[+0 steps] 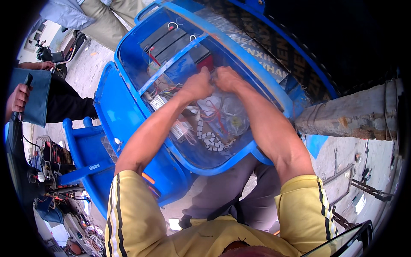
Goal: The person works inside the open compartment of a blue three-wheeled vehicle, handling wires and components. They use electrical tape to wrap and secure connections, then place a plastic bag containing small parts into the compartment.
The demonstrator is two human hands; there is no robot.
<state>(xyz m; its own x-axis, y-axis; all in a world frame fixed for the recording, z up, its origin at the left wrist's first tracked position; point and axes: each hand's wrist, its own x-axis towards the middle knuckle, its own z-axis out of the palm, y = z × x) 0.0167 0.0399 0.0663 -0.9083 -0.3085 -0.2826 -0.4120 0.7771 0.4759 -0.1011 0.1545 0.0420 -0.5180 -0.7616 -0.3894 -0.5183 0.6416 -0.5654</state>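
A blue open compartment (209, 167) holds dark batteries (165, 45) with wires on top, a red block at their front, a silver finned controller (159, 103), a chain of white segments (214, 141) and tangled wires in clear plastic. A blue strap (154, 75) crosses it diagonally. My left hand (199, 85) and my right hand (227, 79) are close together at the front of the batteries, by the red block, fingers curled. What their fingers hold is hidden or too small to make out.
A blue lid (111, 98) hangs open at the left, beside more blue plastic parts. A rusty pillar (346, 113) stands at the right. People's legs (100, 28) show at top; another person's hand (21, 96) grips a handle at left. A scooter (58, 55) stands behind.
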